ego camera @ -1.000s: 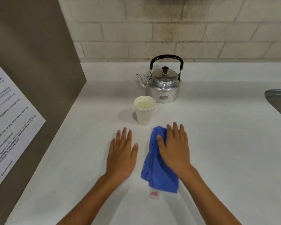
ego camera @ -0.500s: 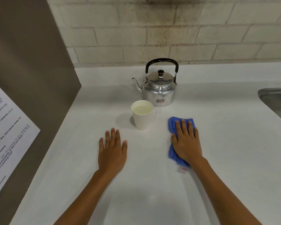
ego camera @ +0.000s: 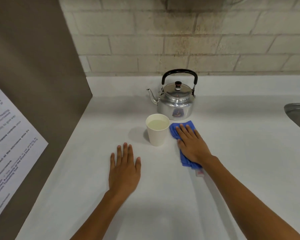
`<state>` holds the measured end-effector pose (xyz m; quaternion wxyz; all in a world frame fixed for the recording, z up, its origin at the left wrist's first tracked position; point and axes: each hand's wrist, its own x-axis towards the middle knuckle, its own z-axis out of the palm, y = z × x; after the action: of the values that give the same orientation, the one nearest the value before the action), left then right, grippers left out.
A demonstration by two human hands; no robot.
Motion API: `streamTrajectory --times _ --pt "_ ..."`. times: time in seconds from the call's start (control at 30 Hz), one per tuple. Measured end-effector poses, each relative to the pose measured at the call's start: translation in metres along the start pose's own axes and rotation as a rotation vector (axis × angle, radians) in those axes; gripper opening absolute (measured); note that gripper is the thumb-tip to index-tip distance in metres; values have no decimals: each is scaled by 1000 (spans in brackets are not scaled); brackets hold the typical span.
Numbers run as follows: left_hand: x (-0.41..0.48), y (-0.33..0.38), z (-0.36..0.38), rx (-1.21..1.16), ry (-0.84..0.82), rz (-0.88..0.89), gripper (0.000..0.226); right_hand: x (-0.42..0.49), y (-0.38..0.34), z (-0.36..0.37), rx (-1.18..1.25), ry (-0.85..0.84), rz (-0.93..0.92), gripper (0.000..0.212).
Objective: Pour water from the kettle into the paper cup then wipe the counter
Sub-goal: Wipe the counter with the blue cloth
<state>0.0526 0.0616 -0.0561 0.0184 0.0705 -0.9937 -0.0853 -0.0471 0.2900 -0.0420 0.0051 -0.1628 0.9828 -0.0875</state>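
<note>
A silver kettle (ego camera: 176,103) with a black handle stands upright near the back of the white counter (ego camera: 232,153), spout pointing left. In front of it a white paper cup (ego camera: 157,135) holds water. My right hand (ego camera: 191,144) presses flat on a blue cloth (ego camera: 175,129) just right of the cup and directly in front of the kettle. The cloth's white tag shows behind my wrist. My left hand (ego camera: 124,168) lies flat on the counter, fingers apart, in front and left of the cup, holding nothing.
A brown panel (ego camera: 42,84) with a printed paper notice (ego camera: 9,144) walls off the left side. A steel sink (ego camera: 298,115) begins at the right edge. A brick wall (ego camera: 180,35) runs behind the counter.
My right hand has pushed the blue cloth away from me, from the near middle of the counter, out right, then up beside the cup. The left hand stays flat.
</note>
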Motion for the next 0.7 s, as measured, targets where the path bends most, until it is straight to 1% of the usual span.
streamTrajectory --times 0.07,0.2,0.23,0.37,0.5,0.57,0.7 --pt "1 -1 1 14 -2 2 59 12 -7 1 -16 -22 -87 51" --pt "1 -3 2 17 3 -3 60 6 13 0 26 -64 -217 50" --pt "1 -3 2 20 5 -4 60 7 15 0 35 -72 -217 50" --pt "1 0 1 25 -3 -1 60 20 0 -2 18 -42 -115 51" --pt "0 -3 1 15 -20 2 59 5 9 -2 36 -71 -192 50" --pt "1 -3 0 9 -21 6 59 -8 27 -6 76 -58 -133 49" --pt "1 -3 -2 -6 -28 7 59 -37 45 -11 45 26 197 51"
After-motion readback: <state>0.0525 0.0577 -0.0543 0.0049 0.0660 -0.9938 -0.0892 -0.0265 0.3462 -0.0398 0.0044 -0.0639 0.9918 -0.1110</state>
